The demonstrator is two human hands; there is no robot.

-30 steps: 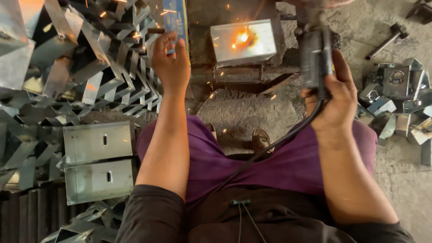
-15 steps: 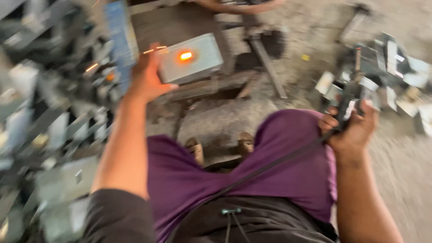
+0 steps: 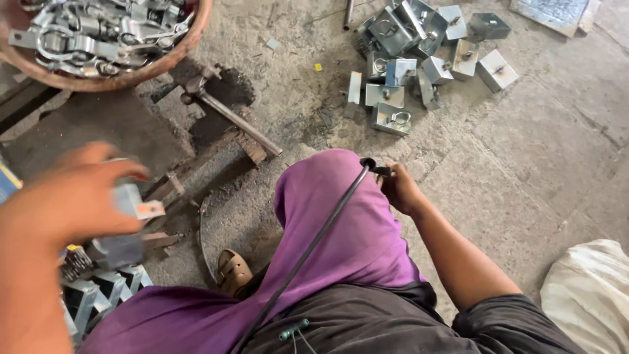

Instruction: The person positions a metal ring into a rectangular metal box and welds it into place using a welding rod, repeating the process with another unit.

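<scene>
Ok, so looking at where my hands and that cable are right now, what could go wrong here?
1. The left hand is blurred mid-motion while gripping a small grey folded metal piece; its edges look sharp and could cut bare fingers.
2. The black cable held by the right hand drapes across the purple-clad knee; it might snag.
3. The sandalled foot sits near the long steel rod and loose parts, a possible trip or stubbing hazard.
</scene>
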